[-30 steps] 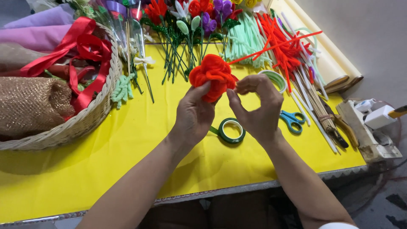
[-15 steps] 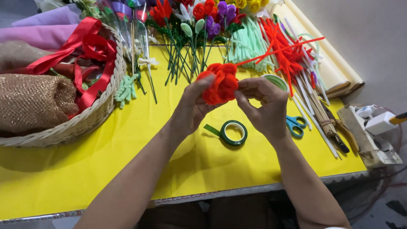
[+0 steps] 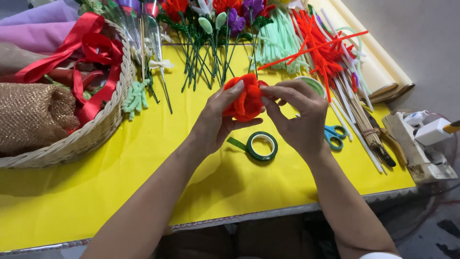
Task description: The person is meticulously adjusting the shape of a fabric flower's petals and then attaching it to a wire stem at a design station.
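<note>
Hands were seen from the head camera above a yellow surface (image 3: 143, 192). A red fuzzy flower (image 3: 245, 98) was clamped in the left hand (image 3: 215, 122), thumb and fingers closed around it, held up over the surface. Its right edge was pinched by the right hand (image 3: 299, 120). A green tape roll (image 3: 261, 146) lay just below, blue scissors (image 3: 334, 136) beside it, and a wicker basket (image 3: 98, 129) was set at the left.

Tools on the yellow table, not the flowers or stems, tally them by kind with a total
Green tape roll: 1
Blue-handled scissors: 1
Wicker basket: 1
Total: 3
Both hands, left and right, hold the red flower, which is not counted.
</note>
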